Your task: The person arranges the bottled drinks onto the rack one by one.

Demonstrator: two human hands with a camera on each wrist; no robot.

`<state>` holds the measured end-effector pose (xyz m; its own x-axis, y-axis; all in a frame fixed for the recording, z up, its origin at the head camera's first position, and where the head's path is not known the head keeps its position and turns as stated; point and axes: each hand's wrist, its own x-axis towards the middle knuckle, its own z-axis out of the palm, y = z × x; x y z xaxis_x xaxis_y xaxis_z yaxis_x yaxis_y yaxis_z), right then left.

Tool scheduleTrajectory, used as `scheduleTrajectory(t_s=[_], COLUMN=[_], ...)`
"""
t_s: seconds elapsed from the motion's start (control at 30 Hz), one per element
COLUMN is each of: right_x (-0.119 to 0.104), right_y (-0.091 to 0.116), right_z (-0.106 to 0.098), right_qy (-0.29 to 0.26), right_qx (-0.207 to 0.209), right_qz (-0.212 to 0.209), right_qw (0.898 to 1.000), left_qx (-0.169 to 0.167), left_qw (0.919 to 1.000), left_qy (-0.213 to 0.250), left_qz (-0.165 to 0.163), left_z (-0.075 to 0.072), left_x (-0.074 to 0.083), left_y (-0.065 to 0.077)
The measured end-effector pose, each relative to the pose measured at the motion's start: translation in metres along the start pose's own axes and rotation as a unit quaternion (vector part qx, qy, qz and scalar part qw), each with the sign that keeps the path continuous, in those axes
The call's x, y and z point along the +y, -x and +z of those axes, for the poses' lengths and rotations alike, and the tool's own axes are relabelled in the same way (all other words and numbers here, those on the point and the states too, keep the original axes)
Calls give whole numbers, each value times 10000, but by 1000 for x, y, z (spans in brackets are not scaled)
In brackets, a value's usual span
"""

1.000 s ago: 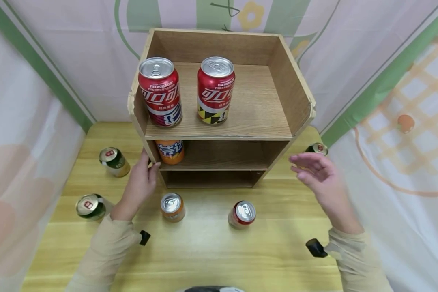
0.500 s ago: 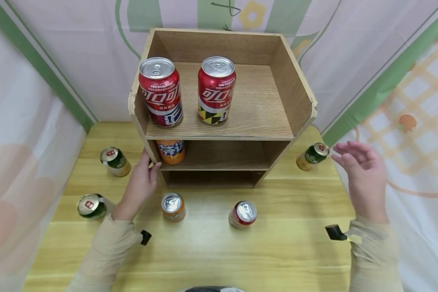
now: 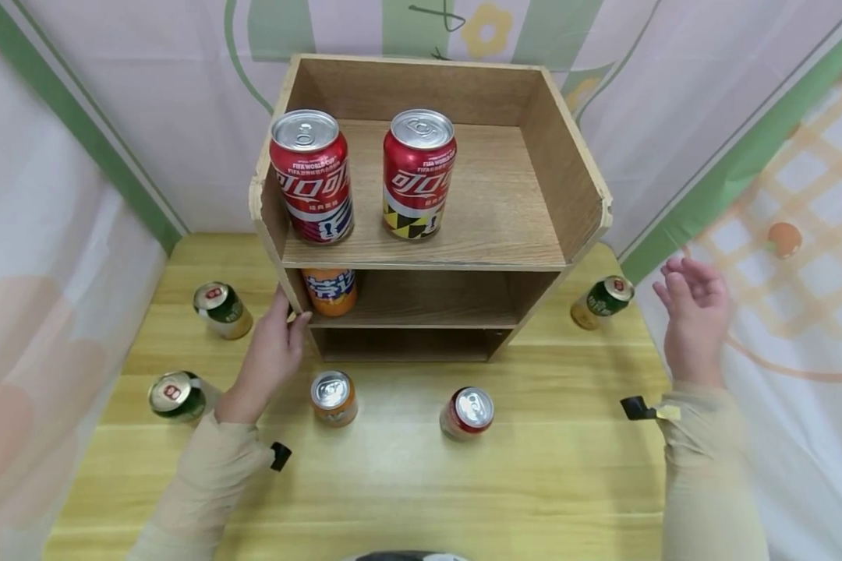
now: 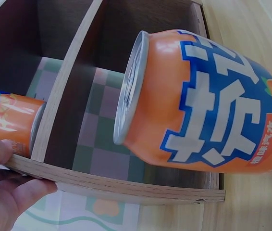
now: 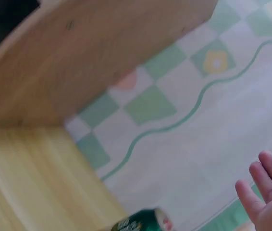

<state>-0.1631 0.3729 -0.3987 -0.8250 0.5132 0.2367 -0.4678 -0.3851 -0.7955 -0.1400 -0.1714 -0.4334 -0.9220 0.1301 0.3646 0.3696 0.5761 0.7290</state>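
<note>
One left hand (image 3: 272, 351) pinches a tiered brown wooden shelf (image 3: 561, 171); the right hand (image 3: 695, 315), empty, loosely spread, has drawn away from the green-and-gold metal can (image 3: 601, 301), seemingly leaving it be.

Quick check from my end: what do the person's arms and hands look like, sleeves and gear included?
The left hand and right hand are gloveless. The left sleeve and right sleeve are plain beige, long and creased near the wrists. A small black block juts from each, left and right, the right one beside a pale yellow patch.
</note>
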Motion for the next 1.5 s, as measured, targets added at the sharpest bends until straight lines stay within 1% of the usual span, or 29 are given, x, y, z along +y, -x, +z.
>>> scheduleTrajectory(t_s=[0.1,0.2,0.33,0.47,0.67,0.73,0.83,0.93,1.2,1.3,1.5], right_x=[12,23,37,52,74,77,82,87,106,111,115], right_y=[-10,-17,-24,-31,-32,-31,-31,-32,-37,-36,-34], right_z=[-9,-18,-30,-38,-47,-47,-45,-44,-52,-55,-58], right_qy=[555,1220,2094,2591,2940,2990,3137,3309,3776,3829,3607], right_qx=[294,625,878,880,825,759,667,614,649,712,833], right_qz=[-100,-18,365,792,1321,1574,1780,1716,1487,1388,1323], right_qw=[9980,9906,9732,9586,9431,9381,9303,9259,9117,9105,9195], left_qx=[-10,-37,-58,-16,-67,-92,-100,-100,-48,-38,-30], left_qw=[10000,10000,10000,10000,10000,9999,9999,9999,10000,10000,10000], left_qy=[1,23,22,24,46,69,60,67,22,29,20], left_qz=[-19,-23,-12,-23,-41,-79,-116,-115,-20,-7,-29], left_z=[0,1,2,2,2,2,2,1,-1,-1,0], left_x=[1,1,1,2,1,1,1,1,1,1,0], left_y=[0,-1,-1,-1,-1,-1,-1,-1,-2,-2,-1])
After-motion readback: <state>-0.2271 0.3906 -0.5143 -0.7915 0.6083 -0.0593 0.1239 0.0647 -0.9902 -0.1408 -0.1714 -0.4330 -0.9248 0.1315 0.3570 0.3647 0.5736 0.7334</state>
